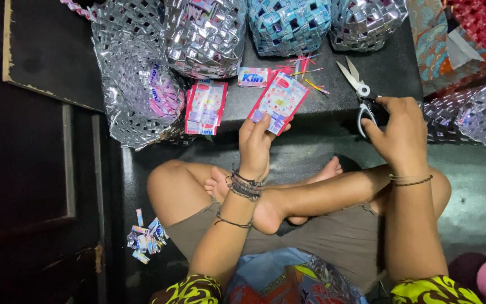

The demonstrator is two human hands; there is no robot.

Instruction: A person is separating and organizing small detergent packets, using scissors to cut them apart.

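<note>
Head view: left hand (254, 147) grips a flat red-edged sachet (279, 101). Right hand (399, 132) closes around black-handled scissors (358, 93) at far right. Matching sachets (205, 107) lie far left.

The scissors (358, 93) have shiny metal blades and black plastic handles, the pink sachet (278, 101) is glossy printed foil, and the woven baskets (206, 36) gleam silvery.

Your left hand (254, 145) holds a sachet (279, 101) left of the scissors (361, 95) under your right hand (399, 134); sachet stack (205, 107) further left, woven baskets (209, 36) behind.
</note>
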